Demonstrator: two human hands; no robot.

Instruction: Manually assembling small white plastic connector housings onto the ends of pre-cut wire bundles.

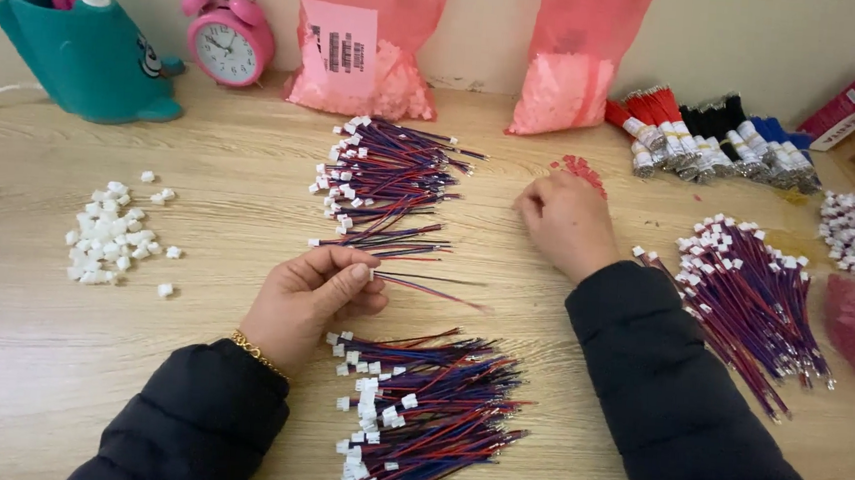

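We see a small home-style assembly bench: a pale wooden table (29,343) against a cream wall, heaped with red-and-blue wire leads (426,410), a scatter of loose white plastic connectors (112,238), pink plastic parts bags (366,40) and a pink alarm clock (226,46).

— How many heaps of red-and-blue wires (392,177) lie around the hands?
— Four, plus one loose pile of white connectors (112,233) left of the left hand (308,297).
— And beyond the hands?
— Two pink bags (366,40), one pink alarm clock (226,40).
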